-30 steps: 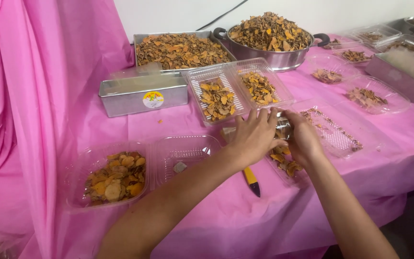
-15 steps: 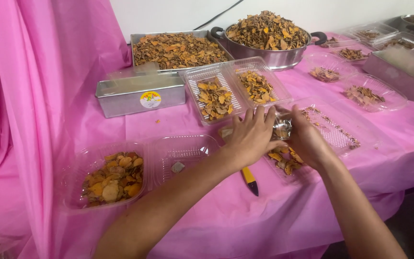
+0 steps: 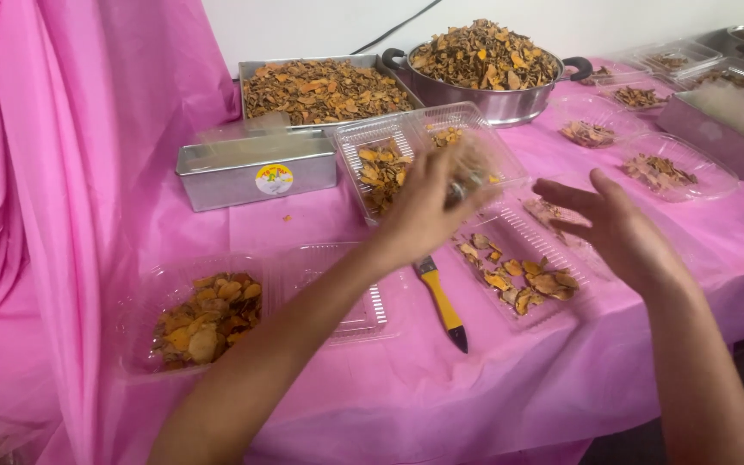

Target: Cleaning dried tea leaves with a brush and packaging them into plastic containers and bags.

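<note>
A small, blurred object [image 3: 458,185] — too smeared to be identified — is gripped in the fingers of the left hand [image 3: 428,211], which is raised above the pink-covered worktop [image 3: 320,220], in front of an open clear clamshell container [image 3: 428,155] holding orange-brown dried chips. The right hand [image 3: 617,228] is held open and empty, fingers spread, well apart from the left, with nothing clamped in it. Below and between the two hands a clear plastic tray [image 3: 518,275] with a scatter of dried chips is seen. Just beside it, toward the left, a yellow-handled tool [image 3: 443,301] lies flat on the worktop. Further left, an open clamshell [image 3: 217,314] is placed — one half filled with chips, the other nearly bare. Behind, a closed metal tin [image 3: 256,172], a metal tray [image 3: 325,86] heaped with chips and a large steel pot [image 3: 484,65], also heaped, are lined along the wall. More clear containers [image 3: 673,168] are spread at the far right.
</note>
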